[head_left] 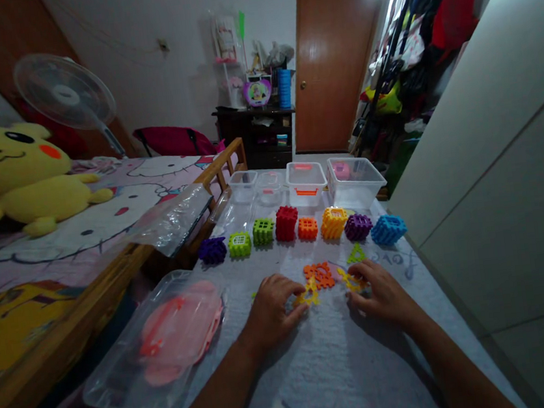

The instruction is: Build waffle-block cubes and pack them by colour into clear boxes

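Observation:
My left hand (276, 305) pinches a yellow openwork plastic tile (310, 293) between thumb and fingers, tilted up off the cloth. In my right hand (377, 290) is a second yellow tile (351, 280), gripped by its edge. The two tiles are apart from each other. Just beyond them several orange tiles (318, 275) lie flat, and a green triangular tile (356, 253) rests past my right fingers. A small green bit shows beside my left hand, mostly hidden by it.
Stacks of tiles stand in a row: dark purple (212, 251), red (286, 223), yellow (334, 223), blue (389, 229) and others. Clear boxes (355, 181) are behind them. Clear and pink lids (169, 340) lie at left, by the wooden bed rail (159, 249). A white cabinet (494, 172) borders the right.

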Motion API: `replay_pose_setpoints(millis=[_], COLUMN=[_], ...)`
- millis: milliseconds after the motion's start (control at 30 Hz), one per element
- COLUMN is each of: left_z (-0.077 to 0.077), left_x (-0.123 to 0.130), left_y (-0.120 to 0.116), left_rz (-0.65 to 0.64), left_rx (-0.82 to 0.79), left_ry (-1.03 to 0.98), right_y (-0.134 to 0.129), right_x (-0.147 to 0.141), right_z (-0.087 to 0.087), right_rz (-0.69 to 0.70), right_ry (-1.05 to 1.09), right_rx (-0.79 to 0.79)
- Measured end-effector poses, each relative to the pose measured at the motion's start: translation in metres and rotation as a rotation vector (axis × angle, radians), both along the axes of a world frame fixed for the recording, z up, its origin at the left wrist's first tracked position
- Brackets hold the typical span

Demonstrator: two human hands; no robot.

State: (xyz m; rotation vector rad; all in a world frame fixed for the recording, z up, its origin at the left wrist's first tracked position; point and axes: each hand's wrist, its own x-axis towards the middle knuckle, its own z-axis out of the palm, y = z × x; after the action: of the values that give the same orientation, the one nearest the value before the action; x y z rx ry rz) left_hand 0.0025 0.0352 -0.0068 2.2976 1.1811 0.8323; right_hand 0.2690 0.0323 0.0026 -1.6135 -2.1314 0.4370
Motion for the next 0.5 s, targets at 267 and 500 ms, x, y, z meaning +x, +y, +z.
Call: replay_pose_setpoints(millis=[267, 500], left_z=[0.001, -0.003], left_x=[-0.003, 0.003], left_y=[-0.005, -0.007], left_rz=[-0.119, -0.098], left_rx=[-0.027, 0.016], left_ry=[0.076, 0.249], right_y=[-0.009, -0.008], right_x=[-0.027, -0.03], right_z=[-0.003, -0.002], right_rz=[0.179, 0.176], right_ry=[0.158, 0.158], right_rx=[0.074, 0.05])
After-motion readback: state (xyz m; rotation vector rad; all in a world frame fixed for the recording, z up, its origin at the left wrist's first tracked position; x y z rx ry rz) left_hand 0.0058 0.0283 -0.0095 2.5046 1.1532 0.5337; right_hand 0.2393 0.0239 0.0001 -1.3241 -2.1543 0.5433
